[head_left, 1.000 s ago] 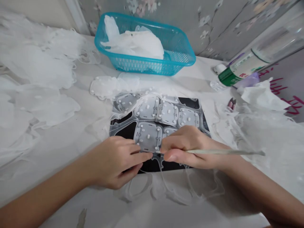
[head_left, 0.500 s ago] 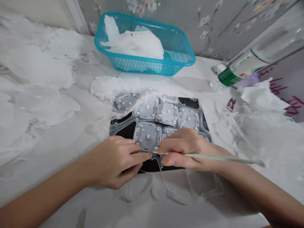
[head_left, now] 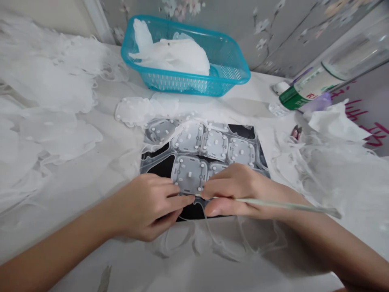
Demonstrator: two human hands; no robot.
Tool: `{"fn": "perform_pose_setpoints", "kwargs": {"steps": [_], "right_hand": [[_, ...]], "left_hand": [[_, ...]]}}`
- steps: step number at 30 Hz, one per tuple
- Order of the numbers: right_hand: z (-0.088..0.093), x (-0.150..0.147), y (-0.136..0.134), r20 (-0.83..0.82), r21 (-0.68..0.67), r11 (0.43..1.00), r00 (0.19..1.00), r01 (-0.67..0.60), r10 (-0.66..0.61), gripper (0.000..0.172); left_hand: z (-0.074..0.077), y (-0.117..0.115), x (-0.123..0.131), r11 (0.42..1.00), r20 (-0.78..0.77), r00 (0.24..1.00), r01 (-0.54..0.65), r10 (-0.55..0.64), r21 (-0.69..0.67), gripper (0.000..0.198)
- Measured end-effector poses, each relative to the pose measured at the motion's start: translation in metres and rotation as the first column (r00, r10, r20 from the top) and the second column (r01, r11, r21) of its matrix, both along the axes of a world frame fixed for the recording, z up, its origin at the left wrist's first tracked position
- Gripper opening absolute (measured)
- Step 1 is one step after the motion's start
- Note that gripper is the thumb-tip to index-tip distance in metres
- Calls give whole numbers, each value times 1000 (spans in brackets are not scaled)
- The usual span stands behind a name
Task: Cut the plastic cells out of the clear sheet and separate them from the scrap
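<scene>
Lying along the left of the white table (head_left: 136, 269) is a heap of loose, translucent white pieces (head_left: 57, 77). Right of it, the left hand (head_left: 154, 207) has its fingers loosely bent, wrapped around nothing that shows, with the index fingertip set at the near edge of a milky, translucent sheet of rounded-square panels with small white pegs (head_left: 190, 172). That sheet lies over a black flat rectangle (head_left: 240, 130) mid-table, nearer than a teal perforated plastic basket (head_left: 194, 86). It looks light and pliable, the panels probably stiffer than the thin looping strands, which might tear if tugged. Its smooth face may slide, so pinning a panel by its rim seems surer than pulling a strand. Just to the right, the right hand (head_left: 234, 192) pinches a slim, pale green stick-shaped tool (head_left: 279, 204) between thumb and curled fingers; its working tip is hard to make out. The tool seems light and rigid, best held close to that tip, as here.
</scene>
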State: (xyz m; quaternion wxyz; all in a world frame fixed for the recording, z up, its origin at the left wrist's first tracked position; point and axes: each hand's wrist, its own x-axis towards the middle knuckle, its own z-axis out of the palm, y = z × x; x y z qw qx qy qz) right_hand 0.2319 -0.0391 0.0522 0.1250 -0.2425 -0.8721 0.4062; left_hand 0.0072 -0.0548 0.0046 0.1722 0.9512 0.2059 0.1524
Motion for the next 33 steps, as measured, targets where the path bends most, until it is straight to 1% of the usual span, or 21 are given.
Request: {"fn": "perform_pose_setpoints", "kwargs": {"steps": [5,9,12,15,19,23,26,29,33], "right_hand": [[8,3,3,51,-12,1000,999,-7,7,42],[8,7,5,81,-51,998,996,-23,27,40],[5,9,6,25,-105,994,999,-28,31,37],[1,9,6,-26,-156,988,1000,-14,10,37],[-2,6,5,-50,-181,983,999,-10,1,37],[-5,3,3,-80,-138,990,997,-13,2,35],[-6,1,1,-64,-73,997,998,-2,-2,38],[-3,0,0,-43,-14,1000,999,3,-4,43],[4,1,0,-6,1,1000,1000,0,0,43]], "left_hand": [[0,0,0,1000,-8,1000,4,-4,0,25],[0,0,0,1000,-33,999,-1,1,-8,24],[0,0,0,1000,-21,1000,-5,5,-3,24],[-1,0,0,1000,-10,1000,-4,4,5,23],[-1,0,0,1000,-12,1000,-8,8,12,23],[-1,0,0,1000,-4,1000,-9,9,3,25],[-1,-1,-1,1000,-4,1000,3,-3,1,26],[-2,-1,-2,1000,10,1000,17,-16,-7,27],[-4,-1,-3,1000,35,999,26,-26,-1,30]]}}
